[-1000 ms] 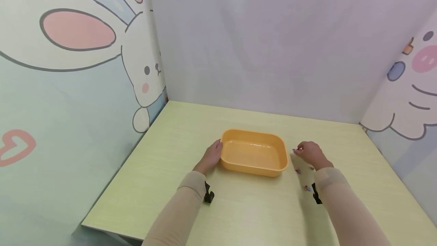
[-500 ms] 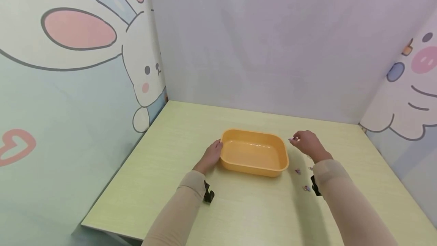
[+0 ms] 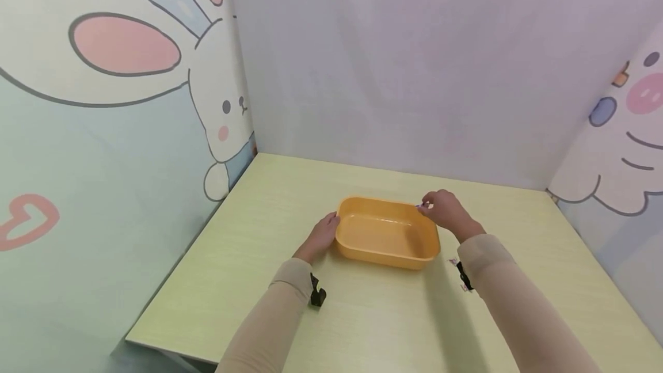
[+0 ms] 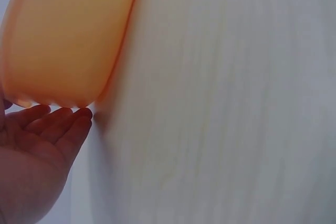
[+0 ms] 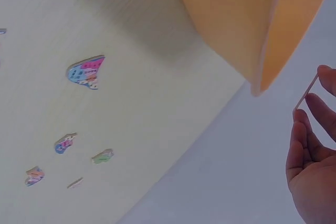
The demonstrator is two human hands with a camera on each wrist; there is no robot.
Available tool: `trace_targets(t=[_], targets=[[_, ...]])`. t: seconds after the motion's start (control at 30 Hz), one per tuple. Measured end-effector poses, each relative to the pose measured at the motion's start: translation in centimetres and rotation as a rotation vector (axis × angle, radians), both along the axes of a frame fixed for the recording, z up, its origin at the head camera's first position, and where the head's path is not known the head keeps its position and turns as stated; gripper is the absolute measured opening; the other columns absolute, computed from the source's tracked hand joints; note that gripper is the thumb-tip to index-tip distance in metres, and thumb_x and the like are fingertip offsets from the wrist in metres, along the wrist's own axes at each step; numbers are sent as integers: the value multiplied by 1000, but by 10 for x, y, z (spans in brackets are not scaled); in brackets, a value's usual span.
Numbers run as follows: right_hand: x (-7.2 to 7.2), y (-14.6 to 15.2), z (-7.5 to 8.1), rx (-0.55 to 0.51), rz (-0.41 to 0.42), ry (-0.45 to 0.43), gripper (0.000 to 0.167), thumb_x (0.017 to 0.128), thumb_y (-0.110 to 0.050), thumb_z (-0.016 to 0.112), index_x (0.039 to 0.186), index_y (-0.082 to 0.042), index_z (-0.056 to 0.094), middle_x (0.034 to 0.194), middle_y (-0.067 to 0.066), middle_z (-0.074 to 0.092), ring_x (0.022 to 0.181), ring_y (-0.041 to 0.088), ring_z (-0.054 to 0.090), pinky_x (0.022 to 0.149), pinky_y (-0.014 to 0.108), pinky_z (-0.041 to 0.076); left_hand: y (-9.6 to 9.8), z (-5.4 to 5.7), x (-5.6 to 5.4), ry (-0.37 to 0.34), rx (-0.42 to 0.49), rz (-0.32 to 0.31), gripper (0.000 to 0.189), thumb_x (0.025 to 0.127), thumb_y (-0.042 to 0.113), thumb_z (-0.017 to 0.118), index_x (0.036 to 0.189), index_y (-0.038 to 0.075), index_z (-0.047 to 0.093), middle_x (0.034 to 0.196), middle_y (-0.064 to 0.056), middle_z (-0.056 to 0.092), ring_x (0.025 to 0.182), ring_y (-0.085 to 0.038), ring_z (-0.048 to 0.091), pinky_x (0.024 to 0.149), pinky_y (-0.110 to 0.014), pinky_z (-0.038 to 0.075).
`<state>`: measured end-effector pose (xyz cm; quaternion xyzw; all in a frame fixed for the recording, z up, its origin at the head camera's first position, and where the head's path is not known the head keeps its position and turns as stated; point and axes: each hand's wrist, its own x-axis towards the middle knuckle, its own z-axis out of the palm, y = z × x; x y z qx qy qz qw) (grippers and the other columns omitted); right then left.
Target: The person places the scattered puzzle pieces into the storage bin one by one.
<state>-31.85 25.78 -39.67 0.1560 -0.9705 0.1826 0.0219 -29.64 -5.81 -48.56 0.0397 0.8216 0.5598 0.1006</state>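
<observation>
An orange plastic basin point(image 3: 385, 235) stands on the table, its inside bare in the head view. My left hand point(image 3: 318, 239) holds its left end; in the left wrist view the fingertips point(image 4: 79, 116) lie against the outer wall. Over the basin's far right corner, my right hand point(image 3: 448, 212) pinches a small, thin puzzle piece point(image 3: 422, 206) between thumb and fingers. The right wrist view shows this piece edge-on, as a pale strip, so its printed face is hidden there.
Several colourful, irregular puzzle pieces lie right of the basin, among them a larger blue and pink one point(image 5: 85, 72) and a green one point(image 5: 103, 156). My right forearm covers some of them in the head view. Cartoon-printed cloth point(image 3: 129, 148) and a plain curtain point(image 3: 393, 73) surround the table point(image 3: 290, 183).
My right hand has risen from the table right of the basin and moved left over its rim, carrying the puzzle piece. My left hand keeps its hold on the basin.
</observation>
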Motion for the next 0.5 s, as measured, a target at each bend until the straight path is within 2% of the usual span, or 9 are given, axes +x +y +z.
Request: trace_targets(t=[0.5], targets=[[-10,-45,0,26,96,-16,25,91,-16,67,99,7,69,86,12,64,83,32,56,77,48,48,0,0,0,-1,-1,6,53,106,35,31,149,4,37,150,-14,39,140,-31,30,113,-47,24]])
